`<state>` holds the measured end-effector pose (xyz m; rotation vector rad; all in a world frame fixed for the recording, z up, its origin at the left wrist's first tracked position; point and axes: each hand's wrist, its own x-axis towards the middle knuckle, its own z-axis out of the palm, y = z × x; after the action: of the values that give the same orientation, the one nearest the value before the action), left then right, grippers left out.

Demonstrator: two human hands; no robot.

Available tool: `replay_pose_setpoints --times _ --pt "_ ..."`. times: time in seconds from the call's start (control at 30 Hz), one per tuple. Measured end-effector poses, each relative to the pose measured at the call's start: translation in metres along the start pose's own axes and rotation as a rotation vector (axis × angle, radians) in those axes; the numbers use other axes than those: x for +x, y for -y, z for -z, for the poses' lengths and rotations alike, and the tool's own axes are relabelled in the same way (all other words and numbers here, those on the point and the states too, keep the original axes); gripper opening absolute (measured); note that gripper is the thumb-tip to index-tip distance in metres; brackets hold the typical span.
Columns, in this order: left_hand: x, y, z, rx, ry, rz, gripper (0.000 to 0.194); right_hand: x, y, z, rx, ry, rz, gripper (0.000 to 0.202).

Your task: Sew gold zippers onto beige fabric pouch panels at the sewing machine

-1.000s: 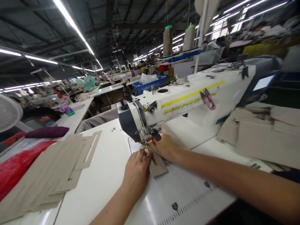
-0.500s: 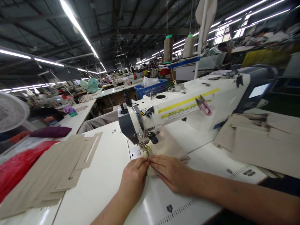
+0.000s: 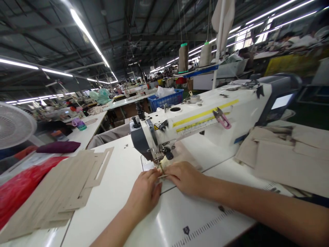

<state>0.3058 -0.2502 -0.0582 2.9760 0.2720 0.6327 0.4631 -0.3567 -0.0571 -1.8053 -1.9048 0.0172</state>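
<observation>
A piece of beige fabric [image 3: 185, 155] lies under the needle area of a white sewing machine [image 3: 203, 116], its front edge between my hands. My left hand [image 3: 147, 192] is closed at the left side of that edge, fingertips close to the presser foot [image 3: 160, 166]. From the right, my right hand [image 3: 187, 177] pinches the same edge, its fingers bent over the cloth. Both hands rest low at the machine bed, just in front of the needle. The fingertips partly hide the fabric.
Flat beige pieces [image 3: 69, 185] are stacked at left beside a red plastic bag [image 3: 23, 187]. More beige fabric [image 3: 288, 154] is piled at right. Pink-handled thread snips [image 3: 222, 118] sit on the machine arm. Thread cones [image 3: 183, 58] stand behind; a fan [image 3: 15, 125] is at far left.
My hands have moved slightly forward toward the needle, the right one flatter. The fabric has slid farther under the machine, and less of it shows in front of the needle.
</observation>
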Motion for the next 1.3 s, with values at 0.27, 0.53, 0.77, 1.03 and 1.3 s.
replay_pose_setpoints --times 0.27,0.53,0.77,1.03,1.3 --pt "0.004 -0.006 -0.004 0.168 -0.045 0.059 0.010 0.010 0.011 0.012 -0.018 0.084 -0.122 0.019" --pt "-0.005 -0.006 -0.016 0.234 -0.153 -0.188 0.022 -0.022 0.005 -0.038 -0.291 -0.265 0.275 0.035" --pt "0.005 0.000 -0.017 0.209 -0.209 -0.226 0.028 -0.009 -0.002 -0.042 -0.329 -0.293 0.280 0.026" --pt "0.009 0.014 -0.023 0.166 -0.218 -0.147 0.026 0.000 -0.012 -0.040 -0.195 -0.266 0.224 0.024" --pt "-0.002 0.007 -0.023 0.155 -0.225 -0.157 0.024 -0.007 -0.013 -0.037 -0.143 -0.274 0.232 0.031"
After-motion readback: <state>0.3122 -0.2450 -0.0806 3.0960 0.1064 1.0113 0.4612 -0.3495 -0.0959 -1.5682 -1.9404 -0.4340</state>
